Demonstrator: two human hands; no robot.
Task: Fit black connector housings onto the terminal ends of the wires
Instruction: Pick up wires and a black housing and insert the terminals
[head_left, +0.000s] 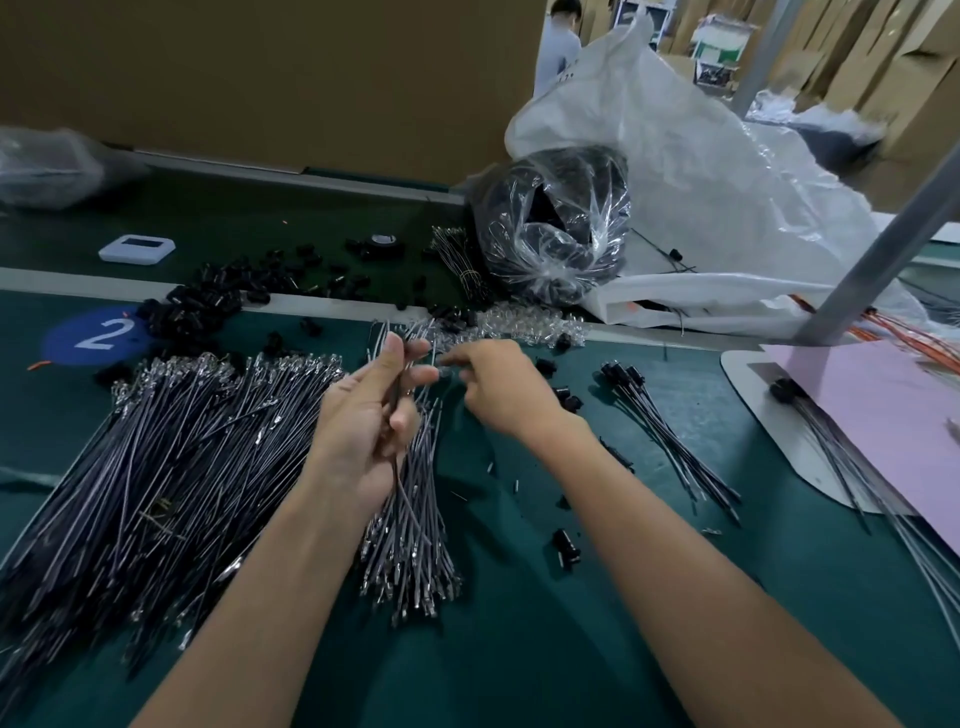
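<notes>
My left hand (363, 415) grips a small bundle of grey wires (410, 530) upright, their metal terminal ends fanning out above my fingers and below my palm. My right hand (498, 387) reaches to the top of that bundle, its fingertips pinching at a wire end; whether it holds a housing is hidden. A large heap of loose wires (171, 457) lies on the green table to the left. Loose black connector housings (208, 301) are scattered at the back left, a few more (563, 395) beside my right hand. Finished wires with housings (654, 415) lie to the right.
A clear bag of black parts (550, 228) and a big white sack (701, 171) stand at the back right. A pink sheet (883, 415) on a white board lies far right, beside a grey post (893, 244). A white device (136, 249) sits back left.
</notes>
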